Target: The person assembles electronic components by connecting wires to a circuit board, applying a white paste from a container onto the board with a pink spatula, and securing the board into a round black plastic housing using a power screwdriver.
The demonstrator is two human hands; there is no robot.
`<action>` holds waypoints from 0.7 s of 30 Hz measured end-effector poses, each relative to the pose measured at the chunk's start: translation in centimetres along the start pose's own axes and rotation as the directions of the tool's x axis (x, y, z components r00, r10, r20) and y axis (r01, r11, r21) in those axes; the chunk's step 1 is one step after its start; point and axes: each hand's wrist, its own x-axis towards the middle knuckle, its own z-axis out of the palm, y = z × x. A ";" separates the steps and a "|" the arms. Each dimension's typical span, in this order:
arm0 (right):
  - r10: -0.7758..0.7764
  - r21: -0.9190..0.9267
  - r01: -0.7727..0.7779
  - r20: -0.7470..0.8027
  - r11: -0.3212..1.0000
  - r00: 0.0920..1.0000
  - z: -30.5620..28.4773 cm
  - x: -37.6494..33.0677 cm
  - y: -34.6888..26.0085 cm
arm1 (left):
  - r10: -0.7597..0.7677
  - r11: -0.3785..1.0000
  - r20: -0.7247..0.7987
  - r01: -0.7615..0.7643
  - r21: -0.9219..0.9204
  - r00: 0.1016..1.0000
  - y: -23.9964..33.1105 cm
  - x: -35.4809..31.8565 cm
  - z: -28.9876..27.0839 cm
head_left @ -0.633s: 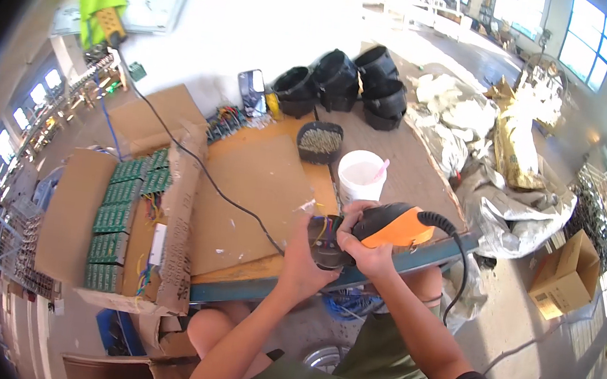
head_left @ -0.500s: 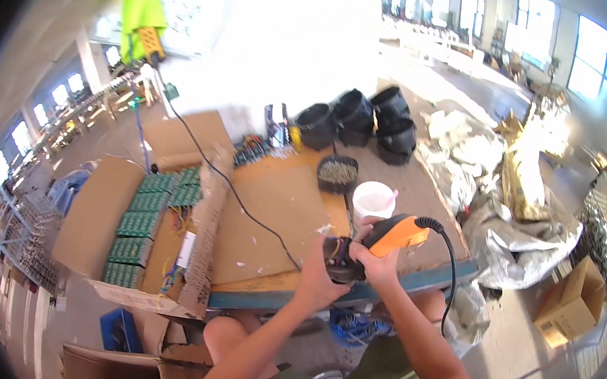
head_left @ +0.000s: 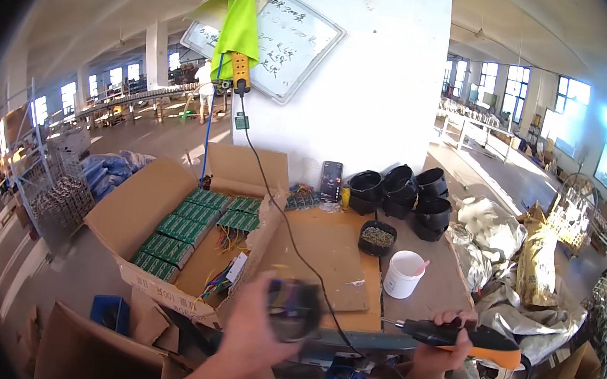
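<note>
My left hand (head_left: 251, 333) holds a small dark round part (head_left: 293, 309), blurred with motion, in front of the workbench's near edge. My right hand (head_left: 441, 346) grips an orange and black electric screwdriver (head_left: 468, 337) lying level, its tip pointing left toward the part. A black cable (head_left: 279, 209) runs across the cardboard sheet (head_left: 315, 254) on the bench toward the hands. The two hands are apart by roughly a hand's width.
An open carton (head_left: 185, 240) with several green boards and coloured wires stands left. On the bench: a white cup (head_left: 405, 274), a black tray of screws (head_left: 377, 237), stacked black parts (head_left: 408, 194), a phone (head_left: 331, 181). Crumpled bags (head_left: 526, 275) lie right; a white pillar (head_left: 361, 76) stands behind.
The view has tilted up and the bench now sits lower. My hands have separated: the left pulled the dark part away leftward, the right moved the screwdriver right.
</note>
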 end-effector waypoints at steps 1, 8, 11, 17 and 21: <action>0.133 -0.019 -0.136 -0.116 0.991 0.984 -1.1 0.2 0.1 | -0.112 0.993 -0.033 0.111 -0.043 0.993 -1.0 -1.8 -3.6; 0.901 -0.007 -0.954 -0.327 0.301 0.286 -14.6 7.1 1.7 | -0.539 0.833 -0.566 0.494 -0.249 0.624 -17.9 -22.2 -15.9; 0.922 0.166 -0.986 -0.383 0.008 -0.057 -17.4 9.3 4.3 | -0.593 0.528 -0.598 0.821 0.217 0.539 -21.0 -30.6 -16.4; 0.868 0.201 -0.960 -0.420 -0.197 -0.266 -18.4 11.1 5.5 | -0.889 0.273 -0.266 0.897 0.348 0.374 -35.8 -54.4 -12.4; 0.853 0.042 -0.983 -0.491 -0.177 -0.175 -16.6 10.9 4.1 | -0.933 -0.017 -0.285 0.765 0.644 0.220 -37.5 -60.0 -11.2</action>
